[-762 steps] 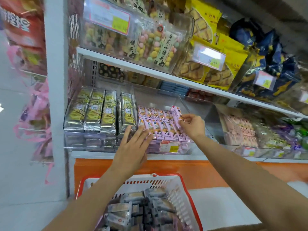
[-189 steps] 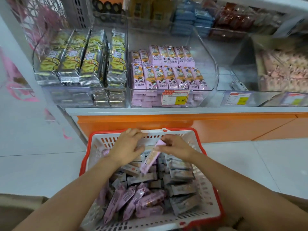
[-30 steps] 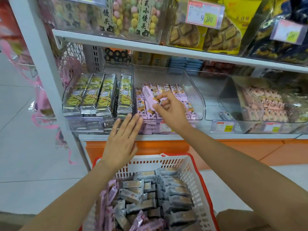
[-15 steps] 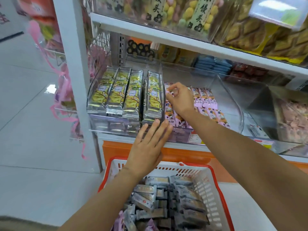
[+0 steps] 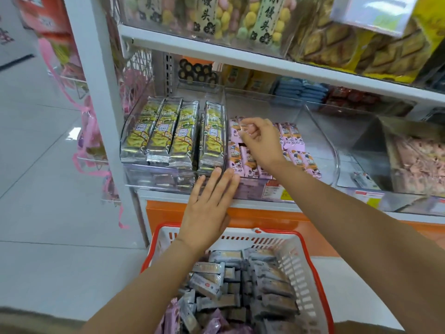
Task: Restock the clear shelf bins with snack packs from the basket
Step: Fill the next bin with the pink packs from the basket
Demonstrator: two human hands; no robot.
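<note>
Inside the clear bin [image 5: 320,145], pinches a pink snack pack [image 5: 237,126] at its back-left corner with the right hand [image 5: 261,143], presses the flat, straight-fingered left hand [image 5: 209,208] on the bin's front, and risks toppling the neighbouring pink packs [image 5: 296,145] if pushed in askew.

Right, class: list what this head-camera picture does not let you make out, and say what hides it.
Head view:
- Price tag: partly behind the right forearm, print blurred.
- Basket: near end cut off by the bottom edge.
- Right hand: its curled fingers hide whether they pinch a pink pack.
</note>
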